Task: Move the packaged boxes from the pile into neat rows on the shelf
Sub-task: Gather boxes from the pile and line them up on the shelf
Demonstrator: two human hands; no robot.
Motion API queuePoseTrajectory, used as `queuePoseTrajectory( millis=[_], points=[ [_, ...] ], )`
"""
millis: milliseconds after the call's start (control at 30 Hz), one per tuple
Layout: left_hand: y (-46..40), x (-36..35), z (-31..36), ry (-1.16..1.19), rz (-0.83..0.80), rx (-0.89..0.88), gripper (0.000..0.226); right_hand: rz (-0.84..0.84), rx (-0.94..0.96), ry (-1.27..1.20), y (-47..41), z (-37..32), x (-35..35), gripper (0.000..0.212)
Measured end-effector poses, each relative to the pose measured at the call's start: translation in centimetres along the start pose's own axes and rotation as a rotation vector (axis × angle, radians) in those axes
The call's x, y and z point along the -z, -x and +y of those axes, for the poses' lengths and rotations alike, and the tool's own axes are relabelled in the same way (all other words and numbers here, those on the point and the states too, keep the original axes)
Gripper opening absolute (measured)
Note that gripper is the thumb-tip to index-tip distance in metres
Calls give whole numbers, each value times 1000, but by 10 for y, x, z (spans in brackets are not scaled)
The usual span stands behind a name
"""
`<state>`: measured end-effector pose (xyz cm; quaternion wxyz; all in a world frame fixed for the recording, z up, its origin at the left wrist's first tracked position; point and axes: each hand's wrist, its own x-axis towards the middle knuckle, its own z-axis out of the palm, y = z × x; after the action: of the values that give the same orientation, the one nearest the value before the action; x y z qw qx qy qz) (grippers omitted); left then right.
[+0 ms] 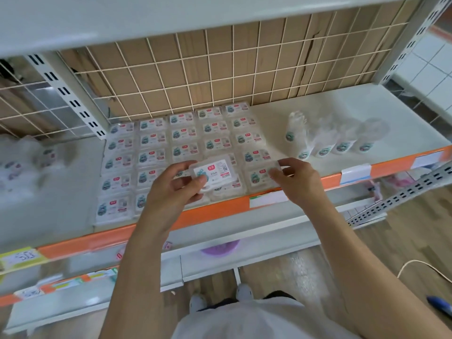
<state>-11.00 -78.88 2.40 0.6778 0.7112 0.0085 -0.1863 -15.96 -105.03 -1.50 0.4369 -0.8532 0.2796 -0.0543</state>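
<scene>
Left hand [176,184]: pinches box [214,172], held above front rows [171,145] on shelf [318,113]. Right hand [293,177]: fingertips pinching adjacent box's corner. Risk: a crooked set-down nudges neighbours, skewing rows.

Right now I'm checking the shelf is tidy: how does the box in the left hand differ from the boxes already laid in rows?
The held box is lifted above the shelf, gripped by the left hand; the rowed boxes lie flat on it. The held box sits tilted over the front rows; the rowed boxes line up in a grid. The right hand touches a front-row box. All share the same clear case and label.
</scene>
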Motion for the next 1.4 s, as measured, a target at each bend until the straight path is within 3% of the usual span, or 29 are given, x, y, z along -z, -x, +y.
queuePoseTrajectory(
  millis=[467, 900, 1267, 1400],
  points=[
    [4, 9, -1, 24, 90, 2, 39, 159, 202, 291, 13, -8, -13, 41],
    [-4, 91, -3, 41, 340, -44, 36, -165, 574, 201, 60, -84, -77, 37],
    [-109, 175, 13, -114, 466, -99, 25, -134, 559, 115, 63, -130, -142, 33],
    [-143, 186, 8, -162, 503, -73, 45, -90, 527, 104, 68, -137, -157, 33]
  ],
)
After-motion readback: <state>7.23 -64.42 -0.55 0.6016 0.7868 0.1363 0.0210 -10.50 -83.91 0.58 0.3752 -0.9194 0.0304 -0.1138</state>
